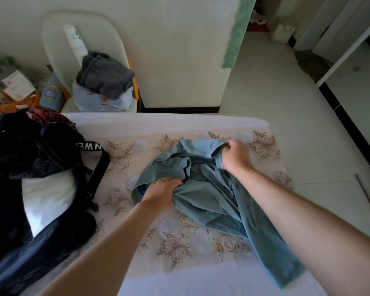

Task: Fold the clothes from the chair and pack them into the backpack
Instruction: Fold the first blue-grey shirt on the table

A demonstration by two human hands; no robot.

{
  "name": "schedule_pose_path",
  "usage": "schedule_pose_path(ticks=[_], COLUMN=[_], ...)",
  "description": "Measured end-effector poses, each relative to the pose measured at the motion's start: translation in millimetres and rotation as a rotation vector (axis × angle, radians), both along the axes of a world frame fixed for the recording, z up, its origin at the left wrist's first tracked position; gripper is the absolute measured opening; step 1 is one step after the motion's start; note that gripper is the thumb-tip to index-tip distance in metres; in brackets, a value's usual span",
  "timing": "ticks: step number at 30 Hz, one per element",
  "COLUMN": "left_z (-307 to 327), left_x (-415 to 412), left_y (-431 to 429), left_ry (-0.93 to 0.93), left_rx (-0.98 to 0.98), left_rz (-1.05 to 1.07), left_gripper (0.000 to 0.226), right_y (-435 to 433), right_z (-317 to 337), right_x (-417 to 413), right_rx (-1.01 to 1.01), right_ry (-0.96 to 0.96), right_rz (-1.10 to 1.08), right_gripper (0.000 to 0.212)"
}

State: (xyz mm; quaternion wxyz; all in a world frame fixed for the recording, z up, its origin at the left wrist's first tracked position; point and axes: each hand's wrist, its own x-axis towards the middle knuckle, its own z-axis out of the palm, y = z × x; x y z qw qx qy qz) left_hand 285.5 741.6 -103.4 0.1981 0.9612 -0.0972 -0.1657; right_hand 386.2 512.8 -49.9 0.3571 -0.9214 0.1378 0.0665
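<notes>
A crumpled blue-green shirt (212, 195) lies on the table's flowered cloth (175, 246). My left hand (161, 189) grips its fabric near the collar at the shirt's left side. My right hand (235, 154) pinches a fold at the shirt's far right edge. A dark backpack (30, 167) lies open on the table's left, with something white (49, 199) inside it. Beyond the table stands a cream chair (81, 45) with a grey garment (105, 75) piled on a plastic-wrapped bundle (88, 99).
Boxes, a bottle (50, 95) and an orange bag (13, 101) crowd the far left. A white wall corner (179, 60) stands behind the table, with a green towel (237, 33) hanging on its edge. Tiled floor (286, 103) stretches to the right.
</notes>
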Motion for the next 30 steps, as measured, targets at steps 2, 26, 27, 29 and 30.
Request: schedule_pose_path(ticks=[2, 26, 27, 29, 30], left_z=[3.1, 30.1, 28.5, 19.5, 14.2], left_x=[4.7, -41.8, -49.6, -65.9, -72.3], left_y=[8.7, 50.9, 42.5, 28.7, 24.1], left_ry=[-0.053, -0.295, -0.247, -0.081, -0.062], left_rx=[-0.029, 0.186, 0.084, -0.083, -0.119], left_rz=[0.037, 0.108, 0.067, -0.001, -0.028], left_gripper=[0.042, 0.041, 0.033, 0.021, 0.015], right_y=[-4.8, 32.1, 27.9, 17.0, 12.2], right_z=[12.9, -31.6, -31.2, -29.3, -26.2], right_x=[23.0, -122.8, -120.5, -111.5, -105.8], right_rx=[0.159, -0.075, -0.147, -0.292, -0.371], right_ry=[-0.145, 0.192, 0.099, -0.093, -0.121], right_rz=[-0.223, 0.420, 0.395, 0.360, 0.363], right_gripper=[0.028, 0.043, 0.043, 0.049, 0.053])
